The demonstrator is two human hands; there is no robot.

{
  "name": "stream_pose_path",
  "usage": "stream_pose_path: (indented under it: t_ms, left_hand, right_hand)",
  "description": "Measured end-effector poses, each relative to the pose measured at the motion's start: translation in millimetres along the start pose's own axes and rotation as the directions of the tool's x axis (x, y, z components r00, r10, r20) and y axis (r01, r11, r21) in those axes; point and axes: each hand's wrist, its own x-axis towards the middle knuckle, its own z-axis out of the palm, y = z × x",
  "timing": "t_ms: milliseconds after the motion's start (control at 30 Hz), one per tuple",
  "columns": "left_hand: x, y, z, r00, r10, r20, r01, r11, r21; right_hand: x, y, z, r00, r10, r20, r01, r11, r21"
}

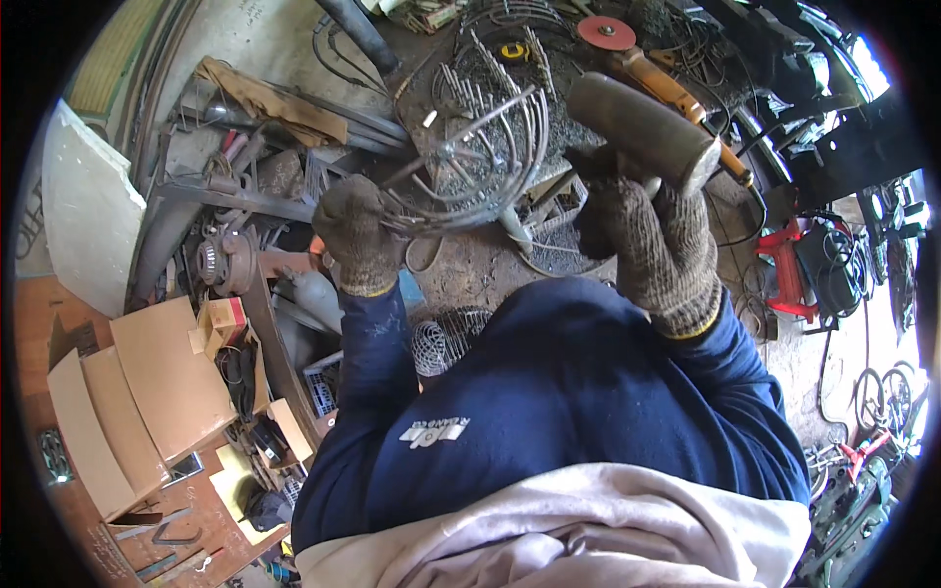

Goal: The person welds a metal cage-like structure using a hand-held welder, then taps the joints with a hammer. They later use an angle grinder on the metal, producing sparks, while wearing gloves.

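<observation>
My left hand (358, 230), in a brown knit work glove, is closed at the left end of a dish-shaped frame of bent metal rods (526, 147). The frame rests tilted over the dark workbench, its ribs meeting near a central hub. Raised to the right of it is my right hand (671, 250), gloved the same way, with its fingers wrapped round a hammer (642, 127). The hammer's thick, cylindrical metal head sits above my knuckles; the glove hides most of its handle.
Behind the frame, the workbench (456, 98) carries upright metal rods, dark filings and a yellow tape measure (513, 51). An orange angle grinder (662, 83) with a red disc lies at the far right. Cardboard boxes (172, 367) stand at left; a red stand (784, 269) is at right.
</observation>
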Motion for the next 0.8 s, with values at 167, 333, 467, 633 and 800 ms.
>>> stream_pose_path:
  t_ms: [167, 333, 467, 633, 800]
  left_hand:
    - [1, 19, 15, 0.999, -0.035, -0.038, 0.046, 0.948, 0.314]
    - [-1, -15, -70, 0.987, 0.15, 0.065, -0.136, 0.528, 0.838]
    - [5, -11, -64, 0.992, 0.128, -0.018, -0.055, 0.545, 0.837]
    - [-5, 10, -25, 0.984, -0.005, -0.177, 0.128, 0.707, 0.696]
    - [0, -1, -8, 0.965, 0.094, -0.245, 0.025, 0.896, 0.443]
  right_hand:
    - [0, -3, 4, 0.994, 0.071, 0.082, -0.055, 0.982, -0.18]
    - [11, 16, 9, 0.969, -0.24, 0.054, 0.246, 0.945, -0.217]
    - [9, 4, 9, 0.994, -0.079, -0.069, 0.089, 0.986, 0.142]
    - [34, 9, 2, 0.992, -0.112, 0.062, 0.127, 0.899, -0.419]
    - [21, 42, -7, 0.995, -0.003, -0.096, -0.008, 0.993, -0.114]
